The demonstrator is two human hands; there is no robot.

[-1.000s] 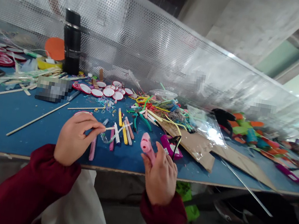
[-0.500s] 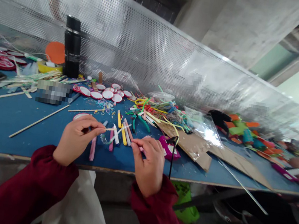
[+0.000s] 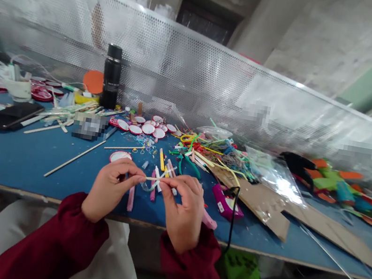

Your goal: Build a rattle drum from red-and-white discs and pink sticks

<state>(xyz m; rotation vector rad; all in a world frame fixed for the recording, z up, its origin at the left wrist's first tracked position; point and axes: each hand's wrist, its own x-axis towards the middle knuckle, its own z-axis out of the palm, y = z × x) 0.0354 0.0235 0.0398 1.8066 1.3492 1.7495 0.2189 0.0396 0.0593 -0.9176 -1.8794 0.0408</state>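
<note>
Swung R hand (image 3: 183, 208) to L hand (image 3: 111, 191), in front of teal-handled pliers (image 3: 193, 165); clamping short pale stick (image 3: 152, 179) w/ both grips, prob. to keep it steady.

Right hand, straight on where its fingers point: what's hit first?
Probably the left hand, which faces the right hand along the short pale stick spanning the gap between them. Exact depth is hard to judge from one view.

stick (image 3: 152, 179): between left grip (image 3: 109, 191), right grip (image 3: 182, 213) | discs (image 3: 148, 129): behind | cardboard (image 3: 257, 197): right
</note>
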